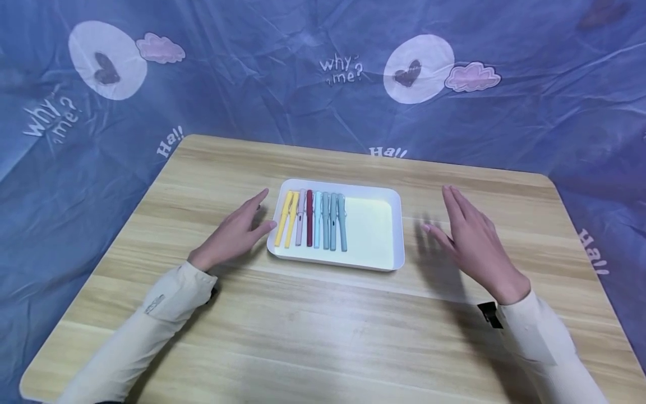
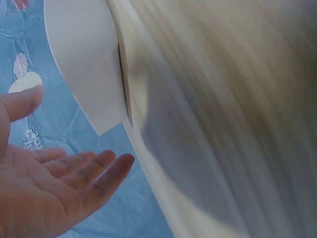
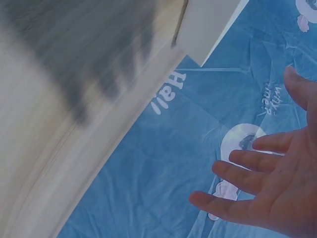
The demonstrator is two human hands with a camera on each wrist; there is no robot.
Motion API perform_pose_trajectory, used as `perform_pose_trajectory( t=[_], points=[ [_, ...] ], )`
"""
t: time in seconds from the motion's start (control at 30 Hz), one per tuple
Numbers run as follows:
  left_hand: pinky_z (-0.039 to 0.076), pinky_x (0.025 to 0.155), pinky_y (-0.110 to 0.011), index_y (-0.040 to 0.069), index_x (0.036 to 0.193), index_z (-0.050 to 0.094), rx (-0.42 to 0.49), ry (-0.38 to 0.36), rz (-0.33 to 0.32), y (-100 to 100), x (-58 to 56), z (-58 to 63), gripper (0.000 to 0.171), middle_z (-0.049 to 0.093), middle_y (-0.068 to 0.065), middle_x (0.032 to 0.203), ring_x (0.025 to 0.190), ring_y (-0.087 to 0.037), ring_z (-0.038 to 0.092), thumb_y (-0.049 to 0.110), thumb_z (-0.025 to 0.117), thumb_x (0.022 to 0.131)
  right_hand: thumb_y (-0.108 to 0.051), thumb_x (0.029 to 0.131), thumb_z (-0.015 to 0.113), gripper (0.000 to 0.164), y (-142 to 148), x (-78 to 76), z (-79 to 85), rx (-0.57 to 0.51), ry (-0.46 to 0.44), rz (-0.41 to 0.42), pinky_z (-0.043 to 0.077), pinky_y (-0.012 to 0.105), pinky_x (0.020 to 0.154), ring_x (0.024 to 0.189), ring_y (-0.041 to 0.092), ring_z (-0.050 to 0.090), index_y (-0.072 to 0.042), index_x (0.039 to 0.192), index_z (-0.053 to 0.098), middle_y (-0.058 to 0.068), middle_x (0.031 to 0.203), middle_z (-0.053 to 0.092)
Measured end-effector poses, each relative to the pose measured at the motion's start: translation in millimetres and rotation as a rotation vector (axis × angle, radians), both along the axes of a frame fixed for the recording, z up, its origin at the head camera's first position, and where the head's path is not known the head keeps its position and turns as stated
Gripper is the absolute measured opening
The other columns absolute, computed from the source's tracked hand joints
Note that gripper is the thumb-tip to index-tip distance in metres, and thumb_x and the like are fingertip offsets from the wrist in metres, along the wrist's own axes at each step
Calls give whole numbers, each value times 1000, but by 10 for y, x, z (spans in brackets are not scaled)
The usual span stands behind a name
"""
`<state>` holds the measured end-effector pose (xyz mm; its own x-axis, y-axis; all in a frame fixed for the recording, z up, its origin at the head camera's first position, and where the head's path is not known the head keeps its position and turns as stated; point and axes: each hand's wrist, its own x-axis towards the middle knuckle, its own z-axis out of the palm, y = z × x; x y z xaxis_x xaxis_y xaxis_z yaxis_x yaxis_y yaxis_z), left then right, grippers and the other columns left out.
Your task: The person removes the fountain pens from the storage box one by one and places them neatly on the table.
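Note:
A white tray [image 1: 370, 261] lies on the wooden table, with several capped pens side by side in its left half. From the left they run two yellow pens [image 1: 284, 219], a lilac pen [image 1: 300, 217], a dark red pen [image 1: 309, 219], a light blue pen [image 1: 317, 220] and several grey-blue pens [image 1: 333, 221]. My left hand [image 1: 234, 233] is at the tray's left edge, thumb and fingers spread, holding nothing. To the right of the tray, a short way off, my right hand [image 1: 476, 241] hovers above the table with straight fingers and an empty palm.
The wooden table [image 1: 323, 331] has rounded corners and extends around the tray. Behind and beside it hangs a blue printed cloth [image 1: 272, 73] with white and pink designs. Dark straps [image 1: 489, 315] show at the cuffs of the pale sleeves [image 1: 545, 336].

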<state>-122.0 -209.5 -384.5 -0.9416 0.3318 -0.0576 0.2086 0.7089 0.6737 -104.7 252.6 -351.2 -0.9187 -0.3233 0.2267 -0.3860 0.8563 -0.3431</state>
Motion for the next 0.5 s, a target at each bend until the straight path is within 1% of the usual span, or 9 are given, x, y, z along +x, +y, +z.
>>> perform_pose_trajectory(
  t=[0.07, 0.23, 0.37, 0.5],
  points=[
    [24, 125, -56, 11, 168, 13, 39, -29, 20, 30, -16, -14, 81, 22, -14, 170, 152, -35, 31, 39, 58, 107, -29, 101, 70, 85, -29, -16, 21, -9, 0, 8, 29, 71, 113, 147, 53, 30, 6, 162, 22, 35, 162, 28],
    [36, 119, -56, 9, 167, 13, 136, -103, 53, 88, -60, -70, 81, 29, -20, 167, 141, -40, 47, 31, 62, 106, -32, 103, 68, 84, -109, -48, 61, -21, -37, 2, 31, 74, 111, 147, 53, 30, 4, 163, 21, 34, 163, 27],
    [46, 112, -53, 7, 167, 15, 227, -194, 77, 113, -91, -108, 80, 33, -22, 165, 139, -38, 50, 27, 62, 106, -35, 105, 64, 83, -177, -88, 91, -35, -66, -1, 31, 75, 110, 147, 53, 30, 4, 163, 19, 34, 163, 26],
    [58, 98, -45, 7, 167, 16, 306, -283, 102, 124, -110, -135, 78, 34, -20, 165, 137, -36, 52, 23, 62, 106, -35, 106, 63, 82, -243, -129, 115, -52, -74, 0, 31, 72, 112, 147, 51, 30, 5, 163, 20, 33, 162, 28]
  ],
)
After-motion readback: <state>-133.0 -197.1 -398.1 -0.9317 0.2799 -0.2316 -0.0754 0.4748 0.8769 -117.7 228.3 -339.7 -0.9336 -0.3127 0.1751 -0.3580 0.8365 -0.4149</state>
